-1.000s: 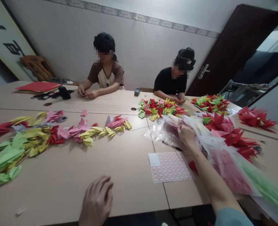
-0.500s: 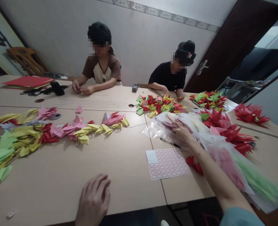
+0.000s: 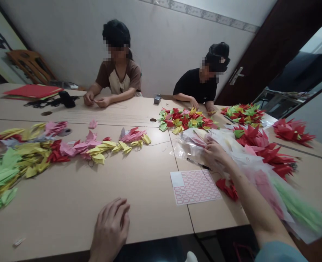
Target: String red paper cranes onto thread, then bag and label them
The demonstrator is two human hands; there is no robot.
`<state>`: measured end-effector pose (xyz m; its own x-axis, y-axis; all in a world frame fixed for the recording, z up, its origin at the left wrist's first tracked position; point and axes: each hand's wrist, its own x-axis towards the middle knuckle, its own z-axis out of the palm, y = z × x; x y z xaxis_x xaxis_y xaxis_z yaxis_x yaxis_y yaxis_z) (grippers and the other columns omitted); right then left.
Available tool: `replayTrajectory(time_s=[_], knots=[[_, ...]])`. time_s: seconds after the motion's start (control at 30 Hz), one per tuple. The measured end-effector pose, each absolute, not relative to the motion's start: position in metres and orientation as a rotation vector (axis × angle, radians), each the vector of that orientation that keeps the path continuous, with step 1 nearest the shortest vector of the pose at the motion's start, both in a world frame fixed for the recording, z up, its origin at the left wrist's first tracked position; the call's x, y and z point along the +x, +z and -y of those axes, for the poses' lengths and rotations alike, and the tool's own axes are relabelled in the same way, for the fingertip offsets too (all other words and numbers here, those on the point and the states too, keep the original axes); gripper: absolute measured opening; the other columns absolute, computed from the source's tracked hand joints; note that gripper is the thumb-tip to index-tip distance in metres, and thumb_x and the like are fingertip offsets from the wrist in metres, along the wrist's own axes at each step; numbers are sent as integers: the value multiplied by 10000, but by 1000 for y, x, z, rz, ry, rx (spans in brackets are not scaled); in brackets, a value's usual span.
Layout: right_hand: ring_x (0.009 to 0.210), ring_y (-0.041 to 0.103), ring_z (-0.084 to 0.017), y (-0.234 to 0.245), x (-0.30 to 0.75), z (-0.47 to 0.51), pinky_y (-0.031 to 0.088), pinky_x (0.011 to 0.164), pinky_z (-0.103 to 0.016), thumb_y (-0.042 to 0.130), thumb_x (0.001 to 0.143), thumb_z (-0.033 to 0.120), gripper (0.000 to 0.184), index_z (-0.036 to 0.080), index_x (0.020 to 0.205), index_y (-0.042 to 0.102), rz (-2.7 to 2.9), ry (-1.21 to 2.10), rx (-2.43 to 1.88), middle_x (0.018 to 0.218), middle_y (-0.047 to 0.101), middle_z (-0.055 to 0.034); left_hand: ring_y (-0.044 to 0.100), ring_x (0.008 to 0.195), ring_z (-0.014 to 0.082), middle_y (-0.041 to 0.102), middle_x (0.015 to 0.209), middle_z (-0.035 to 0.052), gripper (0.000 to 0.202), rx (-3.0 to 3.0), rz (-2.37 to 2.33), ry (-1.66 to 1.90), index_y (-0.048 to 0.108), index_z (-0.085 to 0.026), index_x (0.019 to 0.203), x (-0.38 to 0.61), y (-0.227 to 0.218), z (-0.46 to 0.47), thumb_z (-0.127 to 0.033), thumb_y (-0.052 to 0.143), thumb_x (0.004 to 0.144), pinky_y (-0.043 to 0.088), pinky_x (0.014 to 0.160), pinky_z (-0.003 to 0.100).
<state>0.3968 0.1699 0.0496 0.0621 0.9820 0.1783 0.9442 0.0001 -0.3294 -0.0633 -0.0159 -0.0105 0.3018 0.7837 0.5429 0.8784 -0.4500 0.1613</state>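
Note:
My left hand (image 3: pixel 110 227) lies flat on the table near its front edge, fingers stretched out, holding nothing. My right hand (image 3: pixel 214 152) reaches forward onto a clear plastic bag (image 3: pixel 189 145) with pink folded paper inside; its fingers curl on the plastic, and what they grip is hidden. A sheet of red-bordered labels (image 3: pixel 195 186) lies just in front of that hand, with a black pen (image 3: pixel 197 164) beside it and a few red folded pieces (image 3: pixel 226 188) under my forearm.
A long string of pink, yellow, red and green folded paper pieces (image 3: pixel 68 149) runs along the left. Red pieces (image 3: pixel 264 151) and mixed piles (image 3: pixel 185 120) lie on the right. Two people sit across the table, hands working. A red paper stack (image 3: pixel 32 91) lies far left.
The view has shifted slightly. My right hand has stayed on the plastic bag, moving a little. My left hand has stayed flat on the table.

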Motion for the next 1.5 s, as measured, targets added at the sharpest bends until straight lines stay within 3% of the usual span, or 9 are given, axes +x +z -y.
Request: replayTrajectory(time_s=[0.2,0.37,0.53,0.67,0.87,1.0,1.2,1.33,1.5], knots=[[690,630,-214,69,414,-166,481,682,-326,639,722,433,292,149,664,670,1574,288,-1918,655,686,-60,582,997,221,656,1020,66,176,-2382,1559,-879,609,-191,960,-62,-9,15,-175,490,831,395,896,365],[856,659,-250,96,406,-163,508,743,-371,538,728,489,313,181,725,587,1289,409,-1648,827,709,-96,586,998,223,662,1028,65,182,-2380,1581,-886,620,-199,957,-62,-10,15,-183,492,828,399,899,367],[932,676,-255,129,374,-156,537,768,-422,465,760,379,160,221,775,445,1160,694,-1406,985,690,-119,609,978,222,680,1000,48,155,-2435,1681,-1005,648,-219,912,-64,-12,13,-216,521,823,433,880,374],[940,678,-271,136,321,-144,543,787,-462,490,765,330,142,218,852,472,1165,971,-1295,982,700,-145,640,974,197,684,1028,55,218,-2671,1984,-1330,651,-213,932,-54,6,1,-293,457,871,514,828,333],[1004,659,-221,119,217,-121,514,910,-429,562,715,231,148,225,852,506,944,1612,-1009,982,710,-72,534,1199,259,555,1301,140,545,-2922,2223,-2058,517,-166,1245,-19,52,-30,-491,562,811,442,1003,399],[1029,648,-227,99,176,-118,499,943,-433,586,670,221,158,232,809,512,866,1744,-896,953,705,-51,660,978,250,653,1125,159,589,-2810,2258,-2628,536,-129,1167,-16,68,-44,-533,631,749,526,847,355],[901,684,-242,58,168,-128,549,808,-442,610,736,374,218,246,898,541,918,1684,-1010,933,697,-58,577,463,94,659,769,39,362,-2651,2752,-2234,602,-127,877,-54,62,-55,-456,644,731,375,380,184],[688,680,-186,29,168,-130,556,641,-332,710,696,372,256,216,876,616,1020,1633,-1147,802,688,-48,534,437,65,634,646,11,242,-2769,2931,-1963,633,-115,751,-78,52,-67,-341,701,697,342,391,163],[639,676,-170,17,167,-126,534,617,-292,801,566,356,302,168,759,663,1233,1574,-1181,762,695,-40,647,703,131,681,843,76,389,-2756,2890,-2039,617,-122,928,-77,38,-97,-448,681,725,490,649,242]])
